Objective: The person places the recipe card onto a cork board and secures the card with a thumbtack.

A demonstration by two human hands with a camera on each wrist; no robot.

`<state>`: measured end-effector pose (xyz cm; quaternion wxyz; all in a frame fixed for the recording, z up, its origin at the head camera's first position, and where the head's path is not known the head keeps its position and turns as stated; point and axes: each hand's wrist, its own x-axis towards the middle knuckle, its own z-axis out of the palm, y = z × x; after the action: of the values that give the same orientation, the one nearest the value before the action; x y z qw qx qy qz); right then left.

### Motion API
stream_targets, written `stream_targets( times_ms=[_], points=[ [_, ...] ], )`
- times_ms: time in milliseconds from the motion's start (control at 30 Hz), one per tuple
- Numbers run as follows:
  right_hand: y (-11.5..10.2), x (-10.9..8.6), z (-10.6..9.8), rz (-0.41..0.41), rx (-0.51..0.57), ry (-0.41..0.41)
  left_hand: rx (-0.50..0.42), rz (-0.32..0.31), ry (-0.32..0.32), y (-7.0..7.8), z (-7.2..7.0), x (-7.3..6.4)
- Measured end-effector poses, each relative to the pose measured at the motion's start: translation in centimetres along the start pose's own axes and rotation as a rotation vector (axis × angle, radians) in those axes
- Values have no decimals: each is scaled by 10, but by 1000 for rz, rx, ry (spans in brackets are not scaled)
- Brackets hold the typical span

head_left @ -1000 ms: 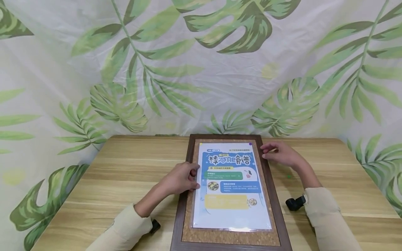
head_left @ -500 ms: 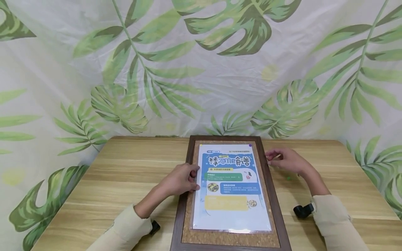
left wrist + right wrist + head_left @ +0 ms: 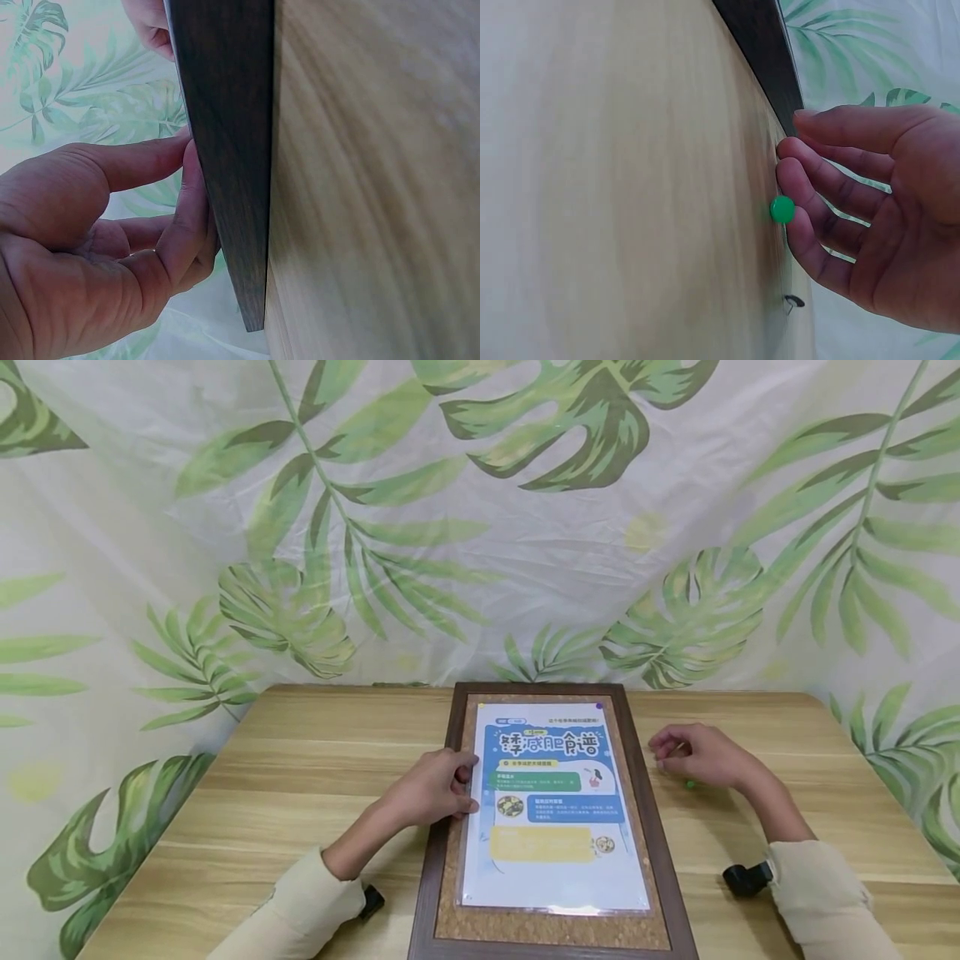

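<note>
A printed sheet [image 3: 555, 885] with blue, green and yellow panels lies on a cork board [image 3: 547, 928] with a dark wooden frame [image 3: 430, 893]. At its top corners sit a yellow pin [image 3: 482, 705] and a purple pin [image 3: 599, 705]. My left hand [image 3: 431, 787] rests at the sheet's left edge, its thumb and fingertips apart and touching it. To the right of the frame, my right hand [image 3: 705, 755] hovers low over the table with loosely bent fingers, holding nothing. A green pushpin [image 3: 782, 209] is close by its fingertips; whether they touch it I cannot tell.
The wooden table [image 3: 300, 760] backs onto a leaf-patterned cloth [image 3: 525, 568]. A small dark, pin-like thing [image 3: 795, 301] appears beyond the green pin in the right wrist view. Black wrist cameras hang below both sleeves, such as the right camera [image 3: 746, 880].
My right hand has moved away from the frame's right edge, rightward and toward me, near the green pushpin. The left hand and the sheet have stayed in place.
</note>
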<state>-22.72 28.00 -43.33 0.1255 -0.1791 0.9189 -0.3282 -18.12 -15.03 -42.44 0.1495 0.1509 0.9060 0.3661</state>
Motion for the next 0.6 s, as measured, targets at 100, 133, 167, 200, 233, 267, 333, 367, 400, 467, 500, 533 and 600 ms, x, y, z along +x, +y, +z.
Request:
stream_targets(
  times_ms=[100, 133, 167, 200, 233, 267, 333, 367, 400, 467, 500, 533, 600],
  points=[
    [1, -4, 0, -3, -1, -4, 6, -2, -1, 0, 0, 0],
    [2, -5, 0, -5, -4, -3, 10, -2, 0, 0, 0, 0],
    [3, -7, 0, -3, -6, -2, 10, -3, -1, 1, 0, 1],
    [4, -8, 0, -2, -10, -1, 14, -2, 0, 1, 0, 1],
    [5, -9, 0, -1, -14, -1, 19, -1, 0, 1, 0, 1],
    [6, -10, 0, 1, -19, 0, 24, 0, 0, 1, 0, 1],
    [8, -13, 0, 1, -25, 1, 31, 3, 1, 1, 0, 1],
    [9, -15, 0, -2, -27, 1, 32, 5, 0, 1, 0, 1],
    [9, -16, 0, -4, -30, 1, 34, 6, 0, 1, 0, 1],
    [10, -19, 0, -7, -32, 2, 30, 6, -1, 1, 0, 0],
    [11, -20, -1, -10, -36, 3, 27, 6, -1, 1, 0, 0],
    [11, -22, -1, -13, -40, 3, 22, 6, -2, 1, 0, 0],
    [11, -24, -1, -11, -46, 6, 16, 4, -2, 2, -1, -1]
  ],
)
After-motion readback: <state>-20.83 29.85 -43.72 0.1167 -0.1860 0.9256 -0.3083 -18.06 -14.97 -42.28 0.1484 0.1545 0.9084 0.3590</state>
